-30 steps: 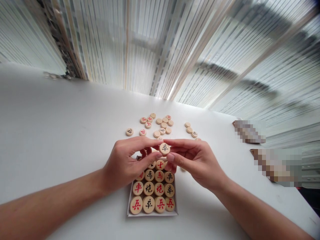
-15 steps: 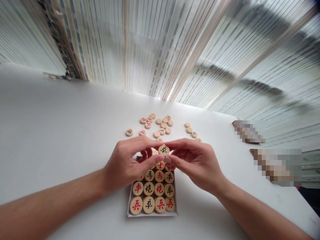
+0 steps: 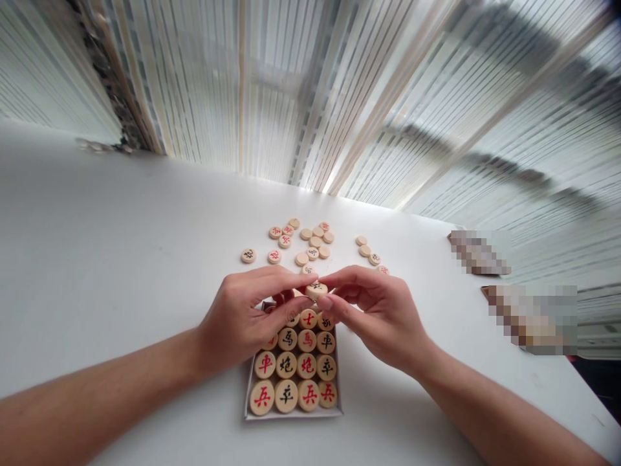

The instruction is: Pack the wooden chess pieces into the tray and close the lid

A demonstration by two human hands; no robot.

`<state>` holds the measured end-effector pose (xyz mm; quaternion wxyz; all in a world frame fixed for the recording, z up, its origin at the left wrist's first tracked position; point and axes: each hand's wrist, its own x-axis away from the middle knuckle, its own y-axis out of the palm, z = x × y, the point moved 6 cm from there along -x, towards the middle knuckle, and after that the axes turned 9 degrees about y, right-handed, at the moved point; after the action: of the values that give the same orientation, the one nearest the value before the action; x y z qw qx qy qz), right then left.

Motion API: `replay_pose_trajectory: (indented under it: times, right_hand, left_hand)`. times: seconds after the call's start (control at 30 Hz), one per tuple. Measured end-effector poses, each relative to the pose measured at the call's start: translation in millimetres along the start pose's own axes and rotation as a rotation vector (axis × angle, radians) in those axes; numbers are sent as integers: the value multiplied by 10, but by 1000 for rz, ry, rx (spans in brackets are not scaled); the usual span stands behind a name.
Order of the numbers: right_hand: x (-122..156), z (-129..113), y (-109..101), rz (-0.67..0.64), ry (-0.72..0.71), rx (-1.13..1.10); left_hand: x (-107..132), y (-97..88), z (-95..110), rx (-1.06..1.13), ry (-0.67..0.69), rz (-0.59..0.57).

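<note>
Between the fingertips of both hands is a round wooden Chinese chess piece (image 3: 317,290) with a black character, tilted so its side edge shows. My left hand (image 3: 257,307) pinches it from the left and my right hand (image 3: 371,304) from the right, thumbs low and forefingers on top. Just below lies a shallow open box (image 3: 294,417) with rows of chess pieces, red and black characters facing up. A red-marked piece (image 3: 262,397) sits in its near left corner. My hands hide the box's far end.
Beyond my hands, loose chess pieces (image 3: 315,242) lie scattered on the white table (image 3: 121,259), some blank side up. A smaller group (image 3: 365,250) lies to the right. Two blurred-out items (image 3: 478,252) rest near the right edge. A striped curtain (image 3: 272,97) hangs behind the table.
The held piece has tipped back, so its character now shows at a flatter angle and its side is visible. Both hands keep their pinch in nearly the same place.
</note>
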<state>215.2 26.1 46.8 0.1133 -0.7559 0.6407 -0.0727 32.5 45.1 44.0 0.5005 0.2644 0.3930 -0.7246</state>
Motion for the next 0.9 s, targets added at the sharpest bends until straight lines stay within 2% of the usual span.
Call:
replay_pose_trajectory:
  times: [0.27,0.47,0.67,0.9]
  right_hand:
    - [-32,9,75,-104,157,-109]
    - [-43,67,132,-192,269,-218]
    - [-15,80,182,-183,335,-289]
    - [-2,111,210,-141,387,-231]
  left_hand:
    - [34,1,-11,-23,-1,8]
    - [32,18,-4,-1,-16,-27]
    - [20,46,37,-6,-4,-89]
    - [23,71,98,-88,79,-112]
